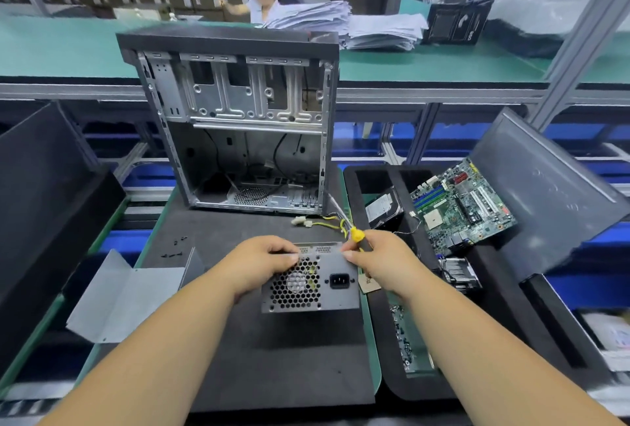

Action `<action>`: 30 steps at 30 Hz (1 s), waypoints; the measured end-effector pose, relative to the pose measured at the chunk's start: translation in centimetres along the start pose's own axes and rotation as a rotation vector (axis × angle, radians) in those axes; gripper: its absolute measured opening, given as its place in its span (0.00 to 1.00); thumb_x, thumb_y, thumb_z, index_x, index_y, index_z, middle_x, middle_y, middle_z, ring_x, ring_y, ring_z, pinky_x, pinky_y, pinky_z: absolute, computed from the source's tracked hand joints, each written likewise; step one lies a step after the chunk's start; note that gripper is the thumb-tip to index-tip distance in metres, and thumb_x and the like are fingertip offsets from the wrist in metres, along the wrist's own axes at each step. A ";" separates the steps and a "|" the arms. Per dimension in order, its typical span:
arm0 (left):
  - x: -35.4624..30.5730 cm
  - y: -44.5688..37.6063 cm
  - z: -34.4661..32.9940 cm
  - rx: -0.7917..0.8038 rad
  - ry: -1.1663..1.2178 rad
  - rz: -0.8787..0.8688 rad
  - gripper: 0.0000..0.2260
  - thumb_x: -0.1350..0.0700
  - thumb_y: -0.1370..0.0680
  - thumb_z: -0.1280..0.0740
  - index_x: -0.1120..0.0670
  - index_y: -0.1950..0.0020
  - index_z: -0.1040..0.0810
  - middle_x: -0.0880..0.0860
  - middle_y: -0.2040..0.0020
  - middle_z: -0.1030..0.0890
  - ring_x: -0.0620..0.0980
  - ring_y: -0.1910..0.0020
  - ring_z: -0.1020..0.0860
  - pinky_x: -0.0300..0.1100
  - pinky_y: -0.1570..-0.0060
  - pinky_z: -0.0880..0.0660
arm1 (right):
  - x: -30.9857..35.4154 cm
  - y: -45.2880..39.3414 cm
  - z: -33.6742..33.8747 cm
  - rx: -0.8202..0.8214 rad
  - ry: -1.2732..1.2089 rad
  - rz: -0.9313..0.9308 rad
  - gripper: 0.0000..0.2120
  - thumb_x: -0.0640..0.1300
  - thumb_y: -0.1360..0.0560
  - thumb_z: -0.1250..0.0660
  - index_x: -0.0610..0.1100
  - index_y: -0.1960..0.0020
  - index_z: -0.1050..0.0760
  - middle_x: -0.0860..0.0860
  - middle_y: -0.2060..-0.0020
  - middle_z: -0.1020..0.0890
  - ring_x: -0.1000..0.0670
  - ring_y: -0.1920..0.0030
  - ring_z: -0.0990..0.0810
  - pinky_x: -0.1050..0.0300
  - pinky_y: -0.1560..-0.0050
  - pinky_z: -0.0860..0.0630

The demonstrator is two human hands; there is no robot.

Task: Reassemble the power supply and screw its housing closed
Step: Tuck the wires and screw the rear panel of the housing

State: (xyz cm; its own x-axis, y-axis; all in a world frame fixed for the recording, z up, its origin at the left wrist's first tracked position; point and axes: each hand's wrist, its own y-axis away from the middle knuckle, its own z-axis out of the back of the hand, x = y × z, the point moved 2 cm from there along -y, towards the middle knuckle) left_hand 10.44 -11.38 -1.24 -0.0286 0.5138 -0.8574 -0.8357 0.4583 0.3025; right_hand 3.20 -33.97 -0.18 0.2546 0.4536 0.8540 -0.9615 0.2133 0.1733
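The grey power supply stands on the black foam mat, its honeycomb fan grille and black socket facing me. My left hand curls over its top left edge and grips the housing. My right hand holds a yellow-handled screwdriver at the top right corner, fingertips on the housing edge. The supply's yellow cables and white connectors trail behind it. A few black screws lie on the mat to the left.
An open computer case stands upright behind the supply. A grey metal cover sheet lies at left. A black tray at right holds a motherboard, a hard drive and a heatsink. A person works at the far bench.
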 end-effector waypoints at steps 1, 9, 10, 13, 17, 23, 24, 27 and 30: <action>-0.5 -0.3 0.1 -0.018 -0.063 -0.009 0.05 0.53 0.22 0.31 0.45 0.52 0.16 0.43 0.53 0.15 0.42 0.51 0.18 0.39 0.50 0.24 | 0.1 -0.2 -0.1 -0.019 -0.057 -0.013 0.06 0.38 0.24 0.31 0.47 0.58 0.19 0.53 0.64 0.19 0.62 0.71 0.25 0.68 0.70 0.30; -3.8 -2.2 0.6 0.120 -0.599 -0.171 0.12 0.53 0.18 0.42 0.45 0.41 0.21 0.45 0.42 0.20 0.47 0.44 0.24 0.46 0.43 0.27 | 0.2 -2.2 -0.8 -0.077 -0.183 -0.112 0.08 0.38 0.23 0.33 0.46 0.59 0.20 0.50 0.60 0.18 0.57 0.73 0.28 0.59 0.68 0.29; -4.0 -2.2 0.7 0.145 -0.600 -0.183 0.14 0.54 0.19 0.43 0.45 0.40 0.21 0.45 0.41 0.20 0.47 0.42 0.24 0.47 0.40 0.27 | 0.2 -2.3 -0.8 -0.079 -0.184 -0.112 0.07 0.38 0.23 0.33 0.45 0.58 0.20 0.51 0.60 0.18 0.58 0.74 0.28 0.60 0.69 0.29; -4.2 -2.6 0.9 0.167 -0.667 -0.196 0.13 0.53 0.19 0.44 0.45 0.41 0.22 0.46 0.43 0.21 0.48 0.43 0.25 0.49 0.40 0.27 | 0.3 -2.7 -0.8 -0.087 -0.171 -0.110 0.08 0.38 0.23 0.33 0.46 0.59 0.20 0.50 0.57 0.16 0.61 0.76 0.29 0.63 0.71 0.30; -4.5 -3.6 0.6 0.151 -0.794 -0.232 0.11 0.49 0.17 0.46 0.49 0.49 0.25 0.48 0.54 0.23 0.51 0.51 0.25 0.45 0.52 0.28 | 0.5 -2.8 -0.7 -0.097 -0.153 -0.112 0.07 0.38 0.22 0.33 0.45 0.58 0.21 0.51 0.59 0.17 0.63 0.77 0.29 0.67 0.75 0.32; -4.5 -4.8 0.0 0.226 -0.750 -0.260 0.11 0.47 0.17 0.46 0.42 0.40 0.26 0.45 0.45 0.22 0.49 0.45 0.25 0.46 0.47 0.27 | 1.1 -3.0 -0.6 -0.088 -0.112 -0.133 0.07 0.40 0.22 0.33 0.48 0.58 0.20 0.52 0.64 0.21 0.55 0.69 0.28 0.62 0.69 0.30; -4.4 -4.9 0.0 0.245 -0.739 -0.263 0.13 0.47 0.17 0.46 0.40 0.37 0.26 0.45 0.40 0.22 0.49 0.41 0.25 0.48 0.42 0.27 | 1.2 -3.1 -0.6 -0.090 -0.102 -0.132 0.07 0.40 0.22 0.33 0.48 0.58 0.21 0.52 0.64 0.21 0.55 0.69 0.28 0.63 0.69 0.31; -4.1 -5.2 0.3 0.237 -0.734 -0.278 0.13 0.46 0.17 0.46 0.40 0.36 0.26 0.45 0.36 0.23 0.49 0.37 0.26 0.50 0.39 0.28 | 1.4 -3.2 -0.5 -0.097 -0.077 -0.133 0.07 0.41 0.22 0.33 0.48 0.58 0.21 0.53 0.65 0.23 0.54 0.68 0.28 0.62 0.68 0.31; -3.9 -5.4 0.4 0.221 -0.721 -0.282 0.13 0.46 0.17 0.46 0.40 0.38 0.24 0.44 0.41 0.21 0.48 0.42 0.24 0.50 0.42 0.26 | 1.6 -3.3 -0.5 -0.096 -0.074 -0.146 0.06 0.41 0.21 0.33 0.47 0.57 0.21 0.53 0.66 0.23 0.53 0.68 0.28 0.61 0.67 0.31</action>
State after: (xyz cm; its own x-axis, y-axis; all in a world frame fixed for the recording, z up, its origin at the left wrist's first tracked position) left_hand 15.28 -15.61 0.65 0.5913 0.6645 -0.4570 -0.6285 0.7348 0.2552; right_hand 6.84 -33.49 0.33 0.3787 0.3479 0.8577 -0.8998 0.3553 0.2532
